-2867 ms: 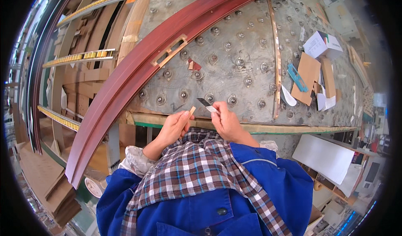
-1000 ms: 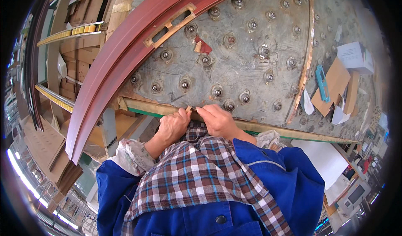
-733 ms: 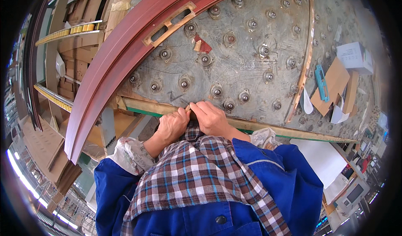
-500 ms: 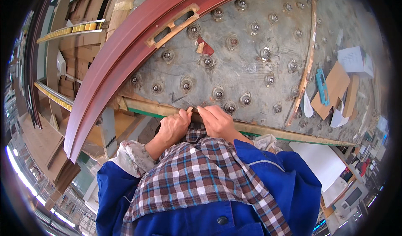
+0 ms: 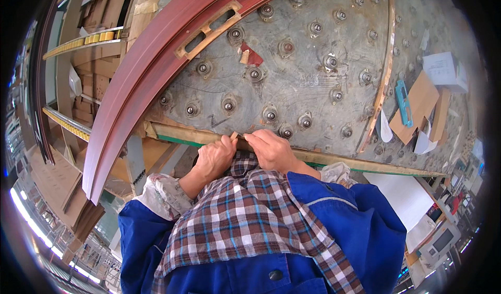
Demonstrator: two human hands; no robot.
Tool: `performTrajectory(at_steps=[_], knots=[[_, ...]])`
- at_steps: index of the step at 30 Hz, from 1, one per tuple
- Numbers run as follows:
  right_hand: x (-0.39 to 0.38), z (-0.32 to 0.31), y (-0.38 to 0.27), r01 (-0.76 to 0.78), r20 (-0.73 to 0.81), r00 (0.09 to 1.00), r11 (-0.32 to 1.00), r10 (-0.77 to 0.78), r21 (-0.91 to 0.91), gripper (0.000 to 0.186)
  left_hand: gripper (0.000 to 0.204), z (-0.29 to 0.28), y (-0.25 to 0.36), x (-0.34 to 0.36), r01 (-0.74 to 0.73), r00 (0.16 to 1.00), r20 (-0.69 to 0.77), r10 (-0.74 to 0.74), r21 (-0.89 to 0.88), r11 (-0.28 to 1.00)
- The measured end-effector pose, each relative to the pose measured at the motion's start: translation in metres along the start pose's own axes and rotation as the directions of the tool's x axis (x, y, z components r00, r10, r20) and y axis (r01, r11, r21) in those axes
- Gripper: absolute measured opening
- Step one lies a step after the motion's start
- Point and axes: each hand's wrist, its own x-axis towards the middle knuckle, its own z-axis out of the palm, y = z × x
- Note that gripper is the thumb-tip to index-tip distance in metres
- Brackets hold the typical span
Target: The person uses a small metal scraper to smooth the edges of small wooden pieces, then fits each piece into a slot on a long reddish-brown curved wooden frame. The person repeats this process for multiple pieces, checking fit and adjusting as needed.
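Note:
My left hand [image 5: 215,159] is closed around a small tan piece [image 5: 234,136], whose tip sticks out above the thumb. Close to its right, my right hand [image 5: 271,151] pinches at a thin dark item by that tip, too small to name. Both hands are over the near edge of a grey metal tabletop [image 5: 308,85] set with ball rollers. Beyond them, a long reddish-brown profile [image 5: 125,82] crosses the table's left side. Its surface carries a rectangular light-edged cutout [image 5: 210,32] with two slots. What lies inside either grip is mostly hidden.
A torn red scrap [image 5: 252,57] lies among the rollers. To the right are a teal tool-like frame [image 5: 403,104], brown cardboard [image 5: 420,99] and a white box [image 5: 445,70]. Roller rails [image 5: 83,42] and stacked cardboard [image 5: 57,182] stand on the left.
The view has shifted slightly. My hands stay together at the table edge, and my right fingertips have moved a little against the small tan piece.

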Motion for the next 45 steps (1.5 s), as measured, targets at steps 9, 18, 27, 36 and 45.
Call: performTrajectory(at_steps=[9,18,27,36,45], knots=[[0.01,0.015,-0.005,0.021,-0.023,0.999,0.995,-0.023,-0.093,0.029,0.032,0.005,0.0,0.0,-0.031,0.999,-0.017,0.032,0.047,0.998],[-0.002,0.006,-0.001,0.021,-0.054,0.998,0.996,-0.026,-0.087,0.03,0.033,0.001,0.001,0.001,0.012,1.0,-0.018,-0.011,0.029,1.0],[0.005,0.0,0.003,0.018,-0.009,1.0,1.0,-0.018,0.0,0.027,0.033,0.002,0.0,0.001,-0.011,1.0,-0.014,0.011,0.043,0.999],[0.013,0.011,-0.007,0.061,0.018,0.998,0.984,-0.059,-0.168,0.034,0.032,0.005,-0.001,0.001,-0.021,0.999,-0.025,0.022,0.053,0.998],[0.005,0.008,-0.003,0.008,-0.168,0.985,0.994,-0.027,-0.11,0.029,0.033,0.003,0.002,0.0,0.0,1.0,-0.029,0.001,0.042,0.999]])
